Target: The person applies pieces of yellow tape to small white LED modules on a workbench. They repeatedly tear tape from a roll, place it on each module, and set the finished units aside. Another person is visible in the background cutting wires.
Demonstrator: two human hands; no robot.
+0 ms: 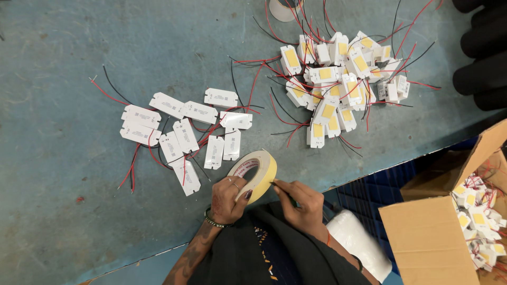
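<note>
Picking at the tape's end with a fingernail could tear off only a sliver, or the roll could slip and knock the near row of white modules (pixel 182 132) on the table (pixel 63 211). The left hand (pixel 228 199) is closed around the roll of yellow tape (pixel 254 174) at the near table edge; the right hand (pixel 298 203) pinches at the roll's rim, fingers nearly shut. A wired pile (pixel 340 82) lies far right.
</note>
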